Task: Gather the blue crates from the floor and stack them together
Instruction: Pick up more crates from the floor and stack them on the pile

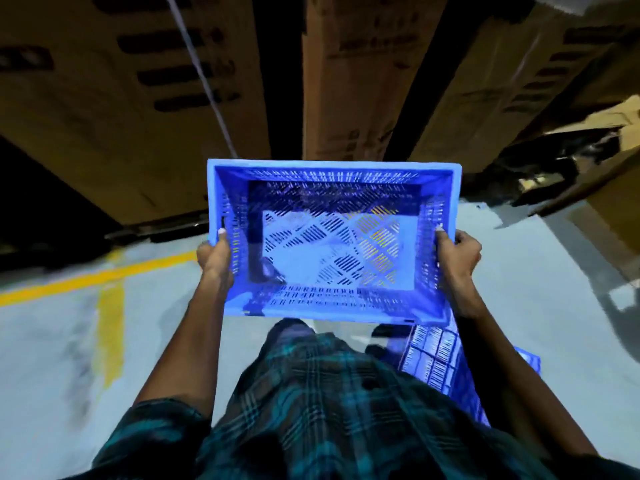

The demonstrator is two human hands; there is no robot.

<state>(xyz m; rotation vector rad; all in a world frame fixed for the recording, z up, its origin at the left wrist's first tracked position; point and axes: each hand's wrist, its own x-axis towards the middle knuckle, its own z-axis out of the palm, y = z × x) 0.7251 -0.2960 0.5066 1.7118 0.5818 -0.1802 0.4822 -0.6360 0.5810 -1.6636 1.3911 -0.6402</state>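
Blue slotted plastic crate (332,237), empty and probably light and stiff, is held by both hands, left (214,256) and right (457,252), gripping its side rims.

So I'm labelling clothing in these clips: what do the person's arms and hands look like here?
Both forearms are bare below dark teal-and-black plaid sleeves that end near the elbows. The left hand and right hand wear no gloves; no rings or watch show. A light, possibly painted nail shows on each hand. The shirt has the same plaid.
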